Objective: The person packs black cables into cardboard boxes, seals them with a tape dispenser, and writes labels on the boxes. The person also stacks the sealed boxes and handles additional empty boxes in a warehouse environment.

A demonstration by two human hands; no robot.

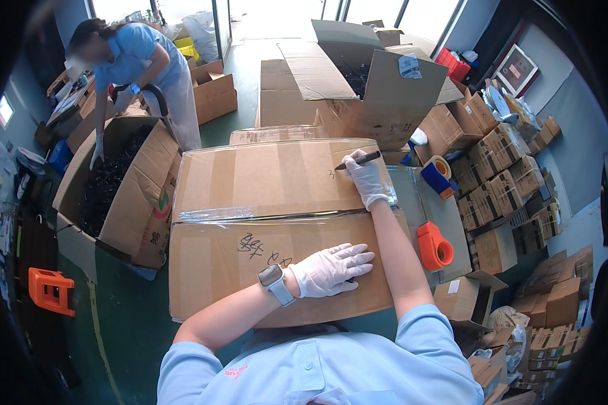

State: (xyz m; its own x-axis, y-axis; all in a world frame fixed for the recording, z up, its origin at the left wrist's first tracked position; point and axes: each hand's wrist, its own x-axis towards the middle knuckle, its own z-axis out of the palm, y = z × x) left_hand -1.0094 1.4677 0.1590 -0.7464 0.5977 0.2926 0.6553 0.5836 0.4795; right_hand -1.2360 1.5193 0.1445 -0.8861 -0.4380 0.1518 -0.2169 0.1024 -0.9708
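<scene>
A large taped cardboard carton lies before me, with clear tape along its middle seam and black handwritten marks on top. In my right hand, in a white glove, is a black marker pen, its tip close to a small fresh-looking mark near the carton's far right corner. My left hand, also gloved, rests palm down on the nearer flap, fingers pointing right. A small dark thing shows between its thumb and forefinger; whether it is held is hidden. A watch is on the left wrist.
An orange tape dispenser and a blue one sit on a surface to the right. At left, a co-worker reaches into an open carton of black parts. Another open carton stands ahead. Stacked boxes line the right.
</scene>
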